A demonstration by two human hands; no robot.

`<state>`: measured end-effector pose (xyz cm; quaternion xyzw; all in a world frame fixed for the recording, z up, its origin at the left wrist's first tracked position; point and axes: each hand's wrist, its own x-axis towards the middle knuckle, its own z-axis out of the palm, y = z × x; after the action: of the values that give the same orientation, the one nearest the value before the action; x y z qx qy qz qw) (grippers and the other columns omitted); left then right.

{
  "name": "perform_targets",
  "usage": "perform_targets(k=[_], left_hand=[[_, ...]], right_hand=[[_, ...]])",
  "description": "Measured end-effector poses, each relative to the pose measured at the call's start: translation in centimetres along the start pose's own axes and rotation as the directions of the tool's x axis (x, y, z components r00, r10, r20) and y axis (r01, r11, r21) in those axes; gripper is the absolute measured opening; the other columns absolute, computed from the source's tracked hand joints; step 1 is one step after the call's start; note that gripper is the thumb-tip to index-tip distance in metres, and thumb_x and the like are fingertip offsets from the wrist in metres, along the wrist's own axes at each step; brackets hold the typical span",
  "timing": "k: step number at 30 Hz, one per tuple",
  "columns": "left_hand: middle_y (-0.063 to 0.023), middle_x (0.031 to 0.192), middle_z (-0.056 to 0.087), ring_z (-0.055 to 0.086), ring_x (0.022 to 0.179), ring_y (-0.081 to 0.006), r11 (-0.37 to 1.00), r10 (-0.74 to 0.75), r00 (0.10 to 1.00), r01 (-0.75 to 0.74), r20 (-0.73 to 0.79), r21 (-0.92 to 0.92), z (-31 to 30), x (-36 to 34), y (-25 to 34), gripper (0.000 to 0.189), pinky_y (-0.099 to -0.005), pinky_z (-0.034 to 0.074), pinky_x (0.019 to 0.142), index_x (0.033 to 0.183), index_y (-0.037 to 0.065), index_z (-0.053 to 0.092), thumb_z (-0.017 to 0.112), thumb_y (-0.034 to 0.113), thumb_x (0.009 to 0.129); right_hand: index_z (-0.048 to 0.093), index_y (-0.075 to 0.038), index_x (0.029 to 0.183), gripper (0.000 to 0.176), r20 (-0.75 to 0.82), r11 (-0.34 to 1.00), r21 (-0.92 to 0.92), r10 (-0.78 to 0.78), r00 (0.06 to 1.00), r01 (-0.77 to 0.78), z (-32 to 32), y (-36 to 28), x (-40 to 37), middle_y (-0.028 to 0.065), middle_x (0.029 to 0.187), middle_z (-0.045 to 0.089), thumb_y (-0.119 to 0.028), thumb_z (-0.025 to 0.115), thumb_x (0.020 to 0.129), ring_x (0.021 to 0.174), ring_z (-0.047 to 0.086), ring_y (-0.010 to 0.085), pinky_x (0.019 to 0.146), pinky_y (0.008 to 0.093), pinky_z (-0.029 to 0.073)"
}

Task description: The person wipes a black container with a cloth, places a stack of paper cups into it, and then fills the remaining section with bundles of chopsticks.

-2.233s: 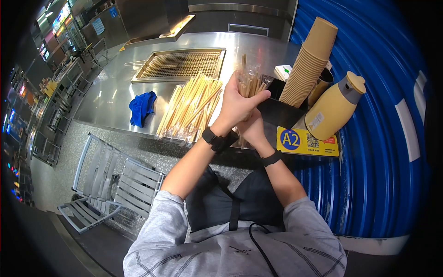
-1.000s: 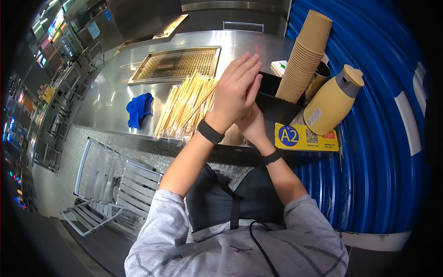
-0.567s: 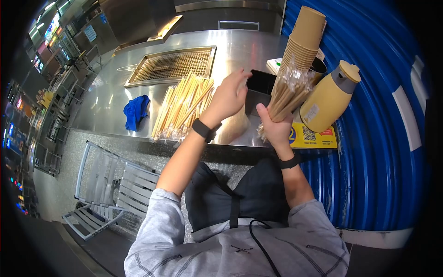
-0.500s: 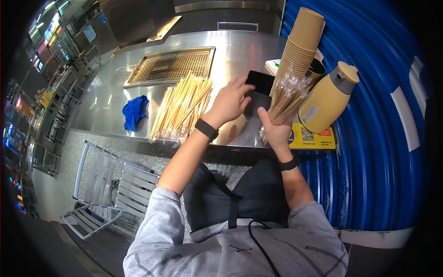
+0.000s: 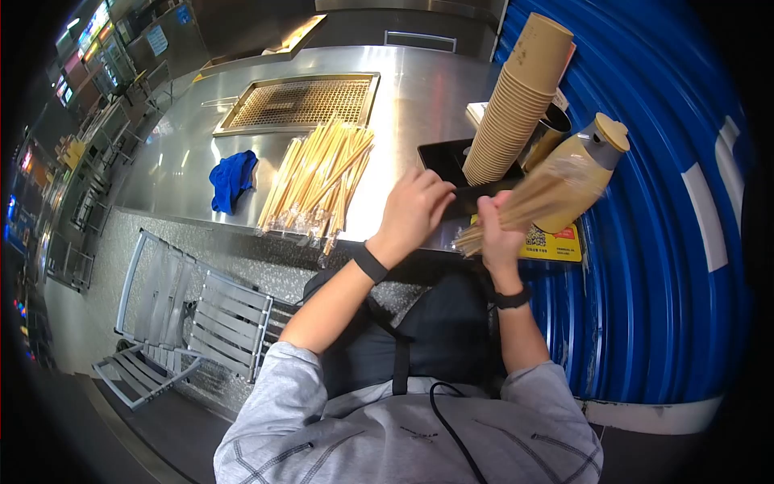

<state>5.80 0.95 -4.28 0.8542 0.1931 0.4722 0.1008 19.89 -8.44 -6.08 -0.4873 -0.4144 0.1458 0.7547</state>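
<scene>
My right hand (image 5: 501, 234) is wrapped around a bundle of plastic-wrapped chopsticks (image 5: 538, 200), which lies tilted and smeared by motion, its upper end in front of the yellow thermos jug (image 5: 574, 181). My left hand (image 5: 415, 208) has its thumb and fingertips pinched on the near rim of a black box (image 5: 439, 153). A tall stack of paper cups (image 5: 509, 113) rises at the box, partly covering its inside. To the left, a loose pile of wrapped chopsticks (image 5: 318, 181) lies on the steel table (image 5: 411, 97).
A blue cloth (image 5: 232, 181) lies left of the pile, and a framed metal grate (image 5: 298, 103) is set behind it. A yellow card with a QR code (image 5: 556, 244) is at the table's right corner. Blue corrugated wall (image 5: 645, 266) borders the right; a folding chair (image 5: 193, 315) stands at front left.
My left hand has come down and closed on the black box's rim. The chopstick bundle in my right hand has swung from nearly upright to a slant toward the right.
</scene>
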Motion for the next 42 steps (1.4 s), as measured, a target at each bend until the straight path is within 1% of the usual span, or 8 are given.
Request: perform_targets(k=[4, 8, 12, 20, 26, 35, 39, 42], left_hand=[[-0.0093, 0.106, 0.066, 0.059, 0.089, -0.0251, 0.951, -0.139, 0.99, 0.135, 0.003, -0.28, 0.0, -1.8, 1.2, 0.041, -0.0343, 0.049, 0.076, 0.11, 0.005, 0.067, 0.082, 0.013, 0.073], [-0.0263, 0.139, 0.042, 0.043, 0.128, -0.0433, 0.955, -0.251, 0.961, 0.225, -0.121, -0.194, -0.7, -1.6, 1.3, 0.112, -0.0449, 0.038, 0.108, 0.146, -0.003, 0.026, 0.092, 0.026, 0.06], [-0.0311, 0.14, 0.039, 0.042, 0.131, -0.0434, 0.865, -0.341, 0.94, 0.317, 0.007, -0.389, 0.5, -1.2, -0.4, 0.124, -0.0459, 0.037, 0.109, 0.148, -0.009, 0.015, 0.092, 0.032, 0.06], [-0.0295, 0.141, 0.04, 0.043, 0.132, -0.0415, 0.883, -0.327, 0.944, 0.322, 0.043, -0.342, 1.4, -2.0, -1.2, 0.12, -0.0448, 0.038, 0.109, 0.147, -0.009, 0.019, 0.091, 0.031, 0.06], [-0.0287, 0.141, 0.04, 0.044, 0.132, -0.0391, 0.885, -0.349, 0.937, 0.341, 0.033, -0.316, 1.4, -1.9, -1.1, 0.12, -0.0439, 0.038, 0.11, 0.146, -0.01, 0.019, 0.092, 0.032, 0.06], [-0.0211, 0.127, 0.048, 0.047, 0.119, -0.0386, 0.923, -0.319, 0.946, 0.296, -0.059, -0.245, 1.6, -1.9, 0.5, 0.111, -0.0465, 0.042, 0.099, 0.146, 0.0, 0.032, 0.091, 0.029, 0.057], [-0.0194, 0.124, 0.049, 0.048, 0.114, -0.038, 0.929, -0.348, 0.932, 0.328, -0.103, -0.169, 2.5, -2.1, 1.8, 0.102, -0.047, 0.042, 0.095, 0.14, 0.0, 0.039, 0.09, 0.029, 0.057], [-0.0191, 0.125, 0.049, 0.049, 0.111, -0.0382, 0.927, -0.364, 0.919, 0.341, -0.153, -0.156, 3.5, -2.5, 1.7, 0.101, -0.0475, 0.042, 0.092, 0.136, -0.001, 0.037, 0.091, 0.03, 0.056]], right_hand=[[0.049, -0.006, 0.085, 0.019, 0.01, 0.952, 0.234, -0.204, 0.979, 0.196, 1.3, -8.0, 1.0, 0.0037, 0.083, 0.059, 0.004, 0.064, 0.089, 0.069, 0.056, 0.0083, 0.064, 0.0245, 0.046], [0.055, -0.004, 0.084, 0.015, 0.043, 0.938, 0.037, -0.346, 0.937, 0.344, 4.1, -9.3, 3.5, 0.0029, 0.082, 0.059, -0.004, 0.069, 0.09, 0.071, 0.057, 0.0097, 0.067, 0.0244, 0.046], [0.062, -0.003, 0.083, 0.019, 0.138, 0.96, -0.172, -0.197, 0.971, 0.219, 6.9, -5.8, 5.2, 0.0027, 0.085, 0.062, -0.016, 0.077, 0.087, 0.076, 0.059, 0.0095, 0.069, 0.0242, 0.046], [0.054, 0.0, 0.123, 0.048, 0.34, 0.925, 0.025, 0.348, 0.874, -0.378, 8.2, -2.5, 6.0, 0.0078, 0.112, 0.064, -0.008, 0.078, 0.083, 0.1, 0.062, 0.0151, 0.088, 0.0285, 0.05], [0.032, 0.006, 0.139, 0.079, 0.314, 0.99, -0.014, 0.136, 0.94, -0.139, 7.6, -2.4, 5.6, 0.0212, 0.13, 0.052, -0.012, 0.08, 0.079, 0.118, 0.054, 0.0229, 0.102, 0.034, 0.043], [0.034, 0.005, 0.137, 0.074, 0.413, 0.907, -0.415, 0.111, 0.904, 0.078, 6.6, -3.2, 5.0, 0.0141, 0.115, 0.059, -0.015, 0.078, 0.081, 0.1, 0.061, 0.0189, 0.087, 0.0325, 0.05], [0.052, 0.002, 0.12, 0.044, 0.363, 0.953, -0.136, 0.302, 0.881, -0.271, 7.0, -2.2, 5.4, 0.0063, 0.103, 0.064, -0.011, 0.073, 0.084, 0.087, 0.06, 0.011, 0.078, 0.0268, 0.05], [0.057, 0.001, 0.112, 0.033, 0.341, 0.973, -0.085, 0.23, 0.911, -0.214, 7.7, -2.5, 4.6, 0.0043, 0.097, 0.065, -0.009, 0.072, 0.084, 0.084, 0.06, 0.0099, 0.076, 0.0261, 0.05]])
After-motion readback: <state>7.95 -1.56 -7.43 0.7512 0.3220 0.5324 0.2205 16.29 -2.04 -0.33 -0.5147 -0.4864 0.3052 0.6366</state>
